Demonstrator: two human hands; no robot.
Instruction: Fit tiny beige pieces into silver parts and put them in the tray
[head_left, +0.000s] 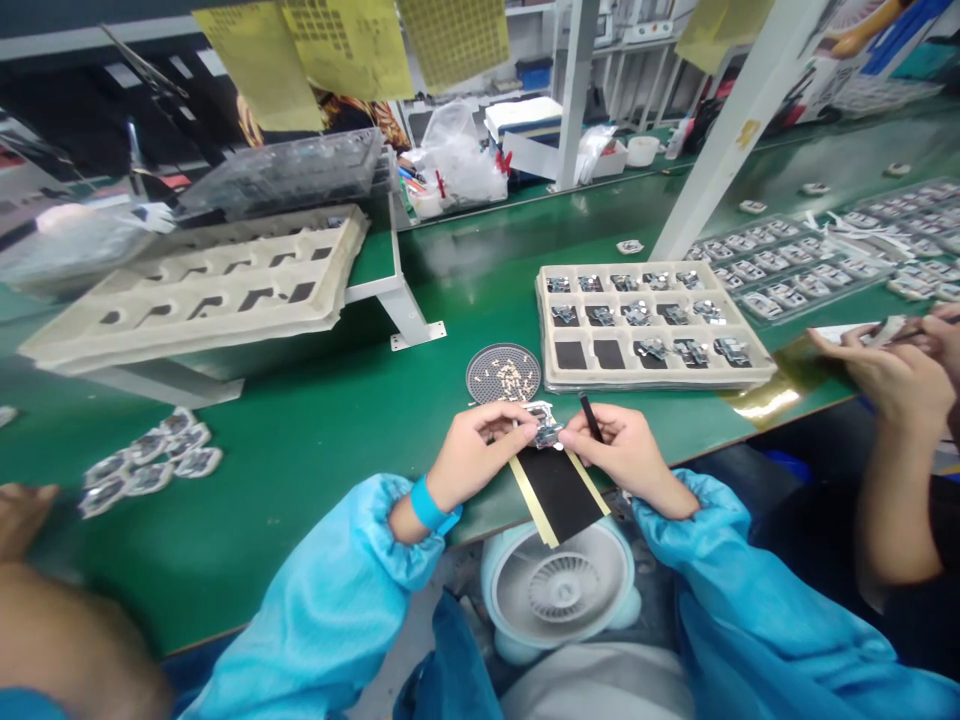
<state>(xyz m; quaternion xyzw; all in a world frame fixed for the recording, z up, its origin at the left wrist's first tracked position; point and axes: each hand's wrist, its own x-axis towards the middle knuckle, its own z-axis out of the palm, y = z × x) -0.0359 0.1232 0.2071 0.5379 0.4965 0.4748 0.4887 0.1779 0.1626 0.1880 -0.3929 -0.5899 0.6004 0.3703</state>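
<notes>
Near the table's front edge, my left hand (480, 450) pinches the left side of a small white-framed circuit part (545, 426). My right hand (619, 450) has thumb and finger at the part's right side and also holds a thin black tool (590, 416), which points up. Beneath the part, a black sheet with yellow edge strips (562, 490) hangs over the table edge. Just behind my left hand is a round dark dish (503, 374) of small pale pieces. A cream tray (660, 378) with circuit parts in most compartments stands behind my right hand; two front-left compartments show only black bottoms.
White-framed parts (150, 455) lie in a group at the left. A raised stand holds another cream tray (300, 310). Clear trays of parts (780, 265) and a slanted white post (739, 130) are at the right. Other people's hands (892, 375) show at both sides. A fan (562, 588) sits below the edge.
</notes>
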